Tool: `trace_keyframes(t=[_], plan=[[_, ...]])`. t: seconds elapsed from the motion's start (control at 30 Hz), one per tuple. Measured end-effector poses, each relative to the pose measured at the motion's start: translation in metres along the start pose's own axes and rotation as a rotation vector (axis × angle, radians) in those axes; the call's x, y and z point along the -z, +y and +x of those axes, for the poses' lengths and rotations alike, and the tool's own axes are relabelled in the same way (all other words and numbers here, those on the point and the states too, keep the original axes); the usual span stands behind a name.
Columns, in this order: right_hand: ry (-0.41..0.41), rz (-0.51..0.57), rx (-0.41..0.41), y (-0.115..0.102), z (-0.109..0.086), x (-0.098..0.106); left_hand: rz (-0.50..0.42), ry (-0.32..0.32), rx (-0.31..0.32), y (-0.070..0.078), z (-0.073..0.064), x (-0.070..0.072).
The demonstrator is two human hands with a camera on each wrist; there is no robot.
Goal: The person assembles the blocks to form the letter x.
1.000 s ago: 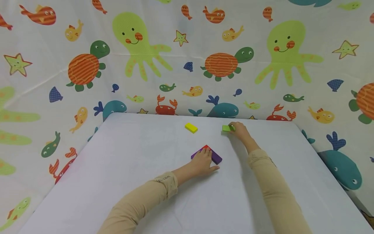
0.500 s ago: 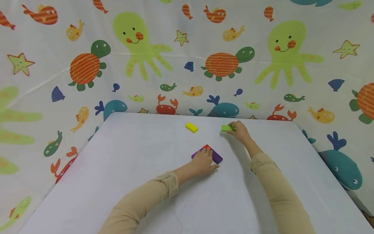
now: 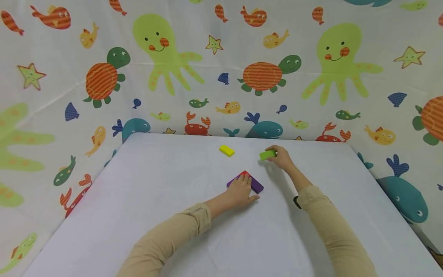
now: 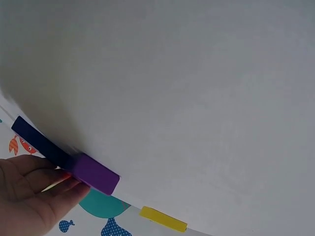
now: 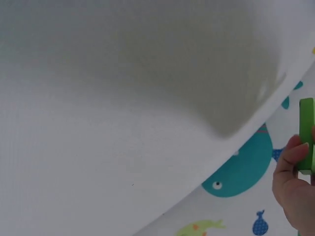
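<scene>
My right hand (image 3: 281,157) pinches a light green block (image 3: 266,155) between thumb and fingers, close over the far right of the table. In the right wrist view the green block (image 5: 306,135) stands on end in that hand (image 5: 298,196), cut by the frame's edge. My left hand (image 3: 239,192) lies with fingers extended on a cornered group: a red block (image 3: 245,172) at the tip, a purple block (image 4: 96,174) and a dark purple block (image 3: 256,186) forming the sides. Its fingers cover much of the red one. A yellow block (image 3: 226,151) lies apart, farther back.
The white table (image 3: 166,173) ends at a back edge below a patterned sea-animal cloth (image 3: 221,84). Both beige sleeves (image 3: 173,234) reach across the table from the front. A black band (image 3: 297,202) shows at the right cuff.
My right hand has moved slightly left and nearer with the green block, which has turned a little and now tilts. The left hand and the other blocks stay where they were.
</scene>
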State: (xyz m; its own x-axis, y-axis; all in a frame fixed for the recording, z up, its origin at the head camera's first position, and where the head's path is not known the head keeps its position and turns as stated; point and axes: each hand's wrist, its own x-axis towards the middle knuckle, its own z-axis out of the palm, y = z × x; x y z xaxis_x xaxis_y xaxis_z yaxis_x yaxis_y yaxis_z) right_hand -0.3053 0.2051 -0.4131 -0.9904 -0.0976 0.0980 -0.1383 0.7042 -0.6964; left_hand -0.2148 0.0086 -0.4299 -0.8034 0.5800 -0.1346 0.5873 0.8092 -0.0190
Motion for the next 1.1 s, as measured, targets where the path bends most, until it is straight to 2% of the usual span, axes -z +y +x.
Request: trace_keyframes(t=[0.2,0.57,0.83,0.93,0.97,1.1], plan=[[-0.038,0.072,0.002,-0.008,-0.007,-0.003,-0.001,0.003,0.000,-0.001,0.001,-0.001],[-0.026,0.015,0.012,-0.014,-0.013,-0.002,0.009,0.013,-0.011,-0.003,0.001,-0.001],[-0.015,0.080,0.049,0.002,-0.003,0.004,0.008,0.002,-0.006,-0.003,0.002,-0.001],[-0.014,0.074,0.027,-0.001,-0.005,0.006,0.014,0.006,-0.006,-0.003,0.002,0.000],[-0.026,0.051,-0.005,-0.007,-0.008,0.007,0.015,0.010,-0.005,-0.003,0.002,0.000],[-0.047,0.011,-0.005,-0.012,-0.012,0.006,0.016,0.006,-0.005,-0.001,0.001,-0.001]])
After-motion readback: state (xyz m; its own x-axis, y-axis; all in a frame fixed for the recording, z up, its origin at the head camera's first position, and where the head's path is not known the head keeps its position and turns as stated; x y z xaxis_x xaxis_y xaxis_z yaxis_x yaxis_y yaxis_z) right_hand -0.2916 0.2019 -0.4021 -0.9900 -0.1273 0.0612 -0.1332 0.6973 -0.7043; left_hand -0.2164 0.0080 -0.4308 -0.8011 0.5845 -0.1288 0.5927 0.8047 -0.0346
